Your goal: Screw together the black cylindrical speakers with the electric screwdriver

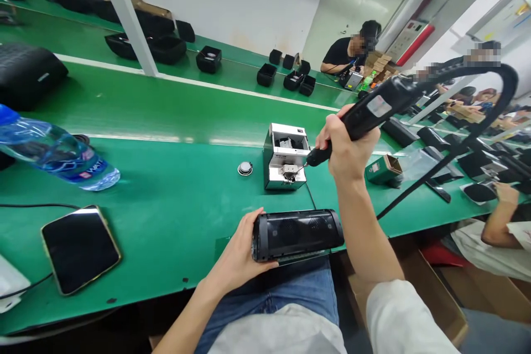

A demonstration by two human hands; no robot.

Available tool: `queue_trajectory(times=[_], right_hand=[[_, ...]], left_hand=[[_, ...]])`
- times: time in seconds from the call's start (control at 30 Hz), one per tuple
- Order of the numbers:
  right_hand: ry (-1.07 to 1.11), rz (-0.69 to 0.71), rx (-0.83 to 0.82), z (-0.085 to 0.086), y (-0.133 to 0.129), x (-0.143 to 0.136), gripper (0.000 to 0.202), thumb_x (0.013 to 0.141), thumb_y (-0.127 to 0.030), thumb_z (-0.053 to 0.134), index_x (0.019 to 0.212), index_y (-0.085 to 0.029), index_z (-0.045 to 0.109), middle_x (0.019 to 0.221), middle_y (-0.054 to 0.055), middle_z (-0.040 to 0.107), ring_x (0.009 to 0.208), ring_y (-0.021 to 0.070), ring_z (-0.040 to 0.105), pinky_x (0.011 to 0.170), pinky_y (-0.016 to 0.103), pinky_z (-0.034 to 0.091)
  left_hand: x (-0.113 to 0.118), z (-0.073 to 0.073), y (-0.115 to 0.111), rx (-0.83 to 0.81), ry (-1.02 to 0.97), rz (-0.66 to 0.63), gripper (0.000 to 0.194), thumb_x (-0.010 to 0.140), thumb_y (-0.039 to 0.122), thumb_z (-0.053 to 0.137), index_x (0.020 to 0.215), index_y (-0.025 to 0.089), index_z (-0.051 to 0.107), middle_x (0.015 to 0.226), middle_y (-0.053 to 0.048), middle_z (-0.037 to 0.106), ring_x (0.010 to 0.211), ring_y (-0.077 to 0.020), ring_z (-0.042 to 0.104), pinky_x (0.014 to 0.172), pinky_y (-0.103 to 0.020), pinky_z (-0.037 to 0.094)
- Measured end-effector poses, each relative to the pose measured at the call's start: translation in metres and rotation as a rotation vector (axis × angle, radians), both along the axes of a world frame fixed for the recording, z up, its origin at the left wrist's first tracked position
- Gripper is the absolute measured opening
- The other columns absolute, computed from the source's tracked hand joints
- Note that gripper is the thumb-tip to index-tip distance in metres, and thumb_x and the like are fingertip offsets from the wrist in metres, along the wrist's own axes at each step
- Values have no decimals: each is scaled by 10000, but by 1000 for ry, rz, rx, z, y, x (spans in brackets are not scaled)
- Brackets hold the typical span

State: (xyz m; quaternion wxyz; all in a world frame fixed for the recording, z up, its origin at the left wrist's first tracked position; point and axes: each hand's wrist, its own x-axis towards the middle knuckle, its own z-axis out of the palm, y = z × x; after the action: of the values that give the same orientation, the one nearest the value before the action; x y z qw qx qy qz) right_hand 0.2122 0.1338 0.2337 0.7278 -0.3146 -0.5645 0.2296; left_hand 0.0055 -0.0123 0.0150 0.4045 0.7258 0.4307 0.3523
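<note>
Nearest, one black speaker (296,234) rests at the near table edge gripped by the left hand (240,251), while the right hand (346,146) clasps one electric screwdriver (375,110) tipped into one screw feeder (285,163).

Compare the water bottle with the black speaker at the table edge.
The water bottle is clear blue plastic; the black speaker is opaque with a mesh grille. The bottle lies untouched; the left hand grips the speaker's end. The bottle lies farther onto the green table. Both lie on their sides.
</note>
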Motion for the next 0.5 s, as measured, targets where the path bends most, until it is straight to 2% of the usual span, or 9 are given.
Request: queue_trajectory(times=[0.2, 0.3, 0.4, 0.5], right_hand=[[4, -65, -70, -3, 13, -5, 201, 844, -307, 780, 812, -251, 590, 540, -123, 512, 377, 92, 481, 399, 265, 434], [-13, -102, -58, -3, 19, -3, 350, 867, -472, 829, 808, -273, 547, 561, -121, 465, 387, 92, 432, 416, 290, 415], [-85, -122, -100, -6, 21, 2, 485, 846, -690, 828, 820, -312, 526, 595, -95, 456, 472, 110, 406, 507, 346, 461], [-184, -120, -183, -7, 12, 4, 505, 850, -795, 775, 855, -358, 523, 594, -70, 445, 533, 147, 393, 589, 407, 476]], left_hand=[[0, 1, 0, 11, 8, 2, 1184, 790, 278, 988, 1691, 383, 227, 1667, -154, 476, 1538, -422, 561, 1278, -663, 495], [0, 2, 1, 27, 2, -9, 1165, 799, 324, 992, 1690, 361, 243, 1663, -162, 470, 1557, -425, 537, 1296, -661, 471], [1, 3, 2, 34, 0, -16, 1170, 803, 349, 995, 1696, 347, 239, 1661, -166, 468, 1574, -424, 513, 1310, -655, 453], [2, 3, 3, 41, 0, -23, 1188, 811, 355, 994, 1712, 347, 220, 1668, -169, 462, 1582, -425, 500, 1312, -657, 448]])
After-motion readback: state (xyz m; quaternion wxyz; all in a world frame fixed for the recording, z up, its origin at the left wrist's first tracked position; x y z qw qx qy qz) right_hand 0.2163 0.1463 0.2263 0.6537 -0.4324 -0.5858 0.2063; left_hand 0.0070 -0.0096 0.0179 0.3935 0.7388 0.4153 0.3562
